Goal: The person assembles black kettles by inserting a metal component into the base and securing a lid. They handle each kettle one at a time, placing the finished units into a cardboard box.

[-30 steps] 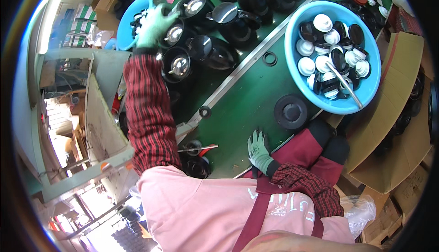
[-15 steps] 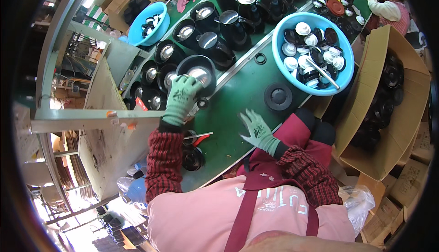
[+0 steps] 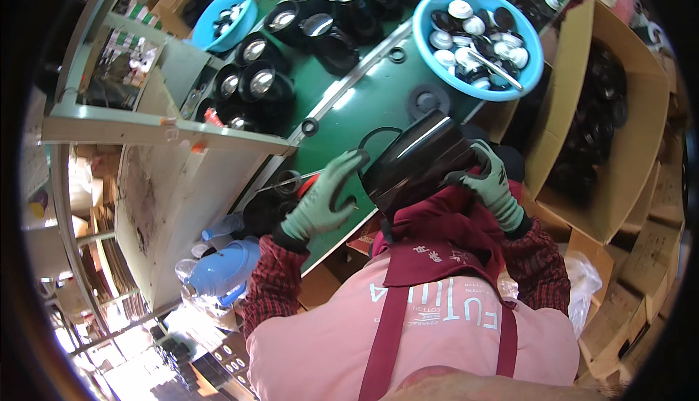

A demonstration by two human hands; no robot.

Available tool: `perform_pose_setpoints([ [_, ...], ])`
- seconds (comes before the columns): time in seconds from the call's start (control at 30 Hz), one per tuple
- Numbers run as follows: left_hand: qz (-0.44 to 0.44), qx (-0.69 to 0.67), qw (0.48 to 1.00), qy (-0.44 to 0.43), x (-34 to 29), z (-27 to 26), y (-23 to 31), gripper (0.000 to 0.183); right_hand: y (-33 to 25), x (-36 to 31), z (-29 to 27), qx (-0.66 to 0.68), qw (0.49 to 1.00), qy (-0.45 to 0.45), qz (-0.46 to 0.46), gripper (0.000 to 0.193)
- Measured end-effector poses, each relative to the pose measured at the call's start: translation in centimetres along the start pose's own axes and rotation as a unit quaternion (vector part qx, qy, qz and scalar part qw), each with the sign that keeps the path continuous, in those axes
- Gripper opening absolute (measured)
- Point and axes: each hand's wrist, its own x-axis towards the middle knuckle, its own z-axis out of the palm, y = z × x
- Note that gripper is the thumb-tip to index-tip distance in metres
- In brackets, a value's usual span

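A glossy black jug body (image 3: 421,159) with a thin curved handle lies tilted on its side in front of my chest, just above the apron over my lap. My right hand (image 3: 492,184), in a pale green glove, grips its right end with thumb and fingers. Close by the other end is my left hand (image 3: 325,196), gloved alike, its fingers curved and apart with a gap showing between them and the jug. Behind the jug, a flat dark round lid (image 3: 428,100) rests on the green table (image 3: 348,118), partly covered by the jug's upper edge.
A blue basin (image 3: 537,73) full of black and white lids stands at the far right, a smaller blue basin (image 3: 249,17) at the far left. Black jugs (image 3: 331,44) crowd the table's far side. An open cardboard box (image 3: 557,102) holds dark parts at right. A metal frame bar (image 3: 160,132) runs along the left.
One black jug body has come from the group at the left to before my chest, and my right hand has taken hold of it. My left hand has come nearer. The view has shifted.
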Motion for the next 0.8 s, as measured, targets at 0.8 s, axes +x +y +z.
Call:
perform_pose_setpoints([
  [0.8,-0.147,-0.295,0.94,0.092,-3.8,5.9,-3.8,0.071,4.9,-4.0,3.1,0.277,0.913,-0.196,0.227,0.053],
])
